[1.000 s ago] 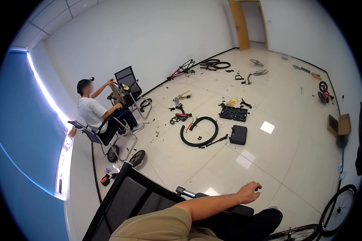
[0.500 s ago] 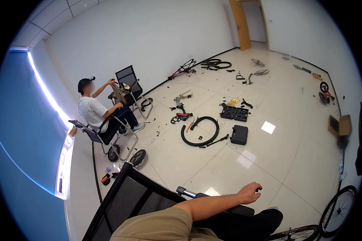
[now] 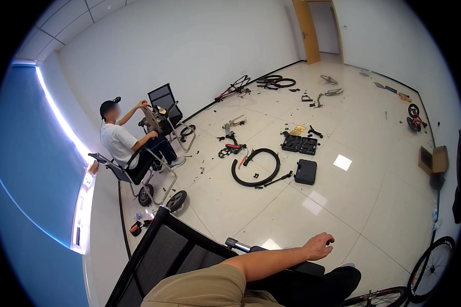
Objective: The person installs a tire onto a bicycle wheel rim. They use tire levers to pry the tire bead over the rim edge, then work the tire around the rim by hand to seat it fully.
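My left forearm lies along the black armrest (image 3: 307, 268) of a chair with a grey mesh back (image 3: 161, 256). My left hand (image 3: 318, 246) hangs past it over the tiled floor, fingers loosely bent and apart, holding nothing. Out of the picture is my right hand. Closest on the floor beyond my left hand are a closed black case (image 3: 306, 172), a loose black tyre (image 3: 235, 171) and a thin black rod-like part (image 3: 278, 179). An open tool case (image 3: 299, 145) lies behind them.
At the left, a co-worker (image 3: 119, 138) sits facing a second chair (image 3: 165, 105), hands on a brownish piece. Bike parts, a red frame (image 3: 233, 89) and small pieces are scattered about. Spoked wheels (image 3: 431, 268) stand at lower right; a cardboard box (image 3: 433, 160) sits by the right wall.
The view has shifted very slightly. My left hand and the things on the floor stay in place, and the co-worker's pose is nearly the same.
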{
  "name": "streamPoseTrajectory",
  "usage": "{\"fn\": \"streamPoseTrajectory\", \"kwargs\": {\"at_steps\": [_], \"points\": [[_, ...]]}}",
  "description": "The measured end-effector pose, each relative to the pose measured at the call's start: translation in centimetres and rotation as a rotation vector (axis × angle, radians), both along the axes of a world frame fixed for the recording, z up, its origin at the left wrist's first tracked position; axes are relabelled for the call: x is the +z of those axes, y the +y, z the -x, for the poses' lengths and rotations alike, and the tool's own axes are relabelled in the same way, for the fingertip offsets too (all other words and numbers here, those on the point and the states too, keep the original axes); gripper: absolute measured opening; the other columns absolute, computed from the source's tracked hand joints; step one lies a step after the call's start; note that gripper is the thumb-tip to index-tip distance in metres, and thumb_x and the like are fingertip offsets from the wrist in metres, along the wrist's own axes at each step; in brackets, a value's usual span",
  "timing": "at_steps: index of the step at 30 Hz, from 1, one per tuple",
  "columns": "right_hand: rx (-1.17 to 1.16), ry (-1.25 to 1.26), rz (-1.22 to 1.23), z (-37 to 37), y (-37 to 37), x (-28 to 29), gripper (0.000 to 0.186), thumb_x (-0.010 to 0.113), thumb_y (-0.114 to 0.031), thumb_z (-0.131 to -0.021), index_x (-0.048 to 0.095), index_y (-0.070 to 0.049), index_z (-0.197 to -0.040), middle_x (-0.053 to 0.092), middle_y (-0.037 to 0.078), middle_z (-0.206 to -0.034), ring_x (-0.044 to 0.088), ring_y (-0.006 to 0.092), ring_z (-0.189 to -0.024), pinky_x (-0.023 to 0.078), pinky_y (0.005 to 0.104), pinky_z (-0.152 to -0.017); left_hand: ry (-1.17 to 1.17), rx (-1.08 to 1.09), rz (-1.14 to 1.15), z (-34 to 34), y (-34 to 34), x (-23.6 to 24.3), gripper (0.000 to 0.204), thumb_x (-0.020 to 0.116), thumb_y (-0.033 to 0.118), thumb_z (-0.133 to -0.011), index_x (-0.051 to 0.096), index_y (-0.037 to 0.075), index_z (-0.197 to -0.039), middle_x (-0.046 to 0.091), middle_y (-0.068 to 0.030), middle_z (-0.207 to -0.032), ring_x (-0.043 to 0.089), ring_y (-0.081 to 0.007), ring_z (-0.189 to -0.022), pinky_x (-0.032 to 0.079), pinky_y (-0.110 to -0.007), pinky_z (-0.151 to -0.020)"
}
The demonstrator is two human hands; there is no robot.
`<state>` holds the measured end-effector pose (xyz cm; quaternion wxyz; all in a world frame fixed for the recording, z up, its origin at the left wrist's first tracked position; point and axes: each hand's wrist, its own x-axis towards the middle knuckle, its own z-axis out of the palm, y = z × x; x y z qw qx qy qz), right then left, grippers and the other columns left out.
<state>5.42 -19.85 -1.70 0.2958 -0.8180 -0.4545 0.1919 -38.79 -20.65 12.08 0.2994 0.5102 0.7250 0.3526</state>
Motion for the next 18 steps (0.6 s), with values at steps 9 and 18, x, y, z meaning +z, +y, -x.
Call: {"fn": "streamPoseTrajectory", "kwargs": {"at_steps": [9, 18], "points": [[0.030, 0.059, 0.024, 1.7, -0.5, 2.7, 0.054, 0.077, -0.034, -0.088, 0.064, 0.005, -0.124, 0.070, 0.026, -0.115, 0.068, 0.0423, -0.102, 0.054, 0.0508, -0.091, 0.000, 0.003, 0.028, 0.1, -0.6, -0.6, 0.035, 0.064, 0.022, -0.089, 0.065, 0.000, -0.117, 0.064, -0.0201, -0.110, 0.063, -0.0363, -0.105, 0.050, -0.044, -0.094], [0.029, 0.003, -0.281, -5.1, 1.9, -8.8, 0.055, 0.076, -0.024, -0.086, 0.057, 0.006, -0.128, 0.068, 0.024, -0.118, 0.067, 0.0380, -0.107, 0.051, 0.0418, -0.095, -0.086, -0.011, -0.086, 0.0, 1.3, -2.3, 0.037, 0.069, 0.008, -0.083, 0.067, 0.004, -0.119, 0.068, -0.0133, -0.083, 0.066, -0.0260, -0.079, 0.055, -0.038, -0.075]]}}
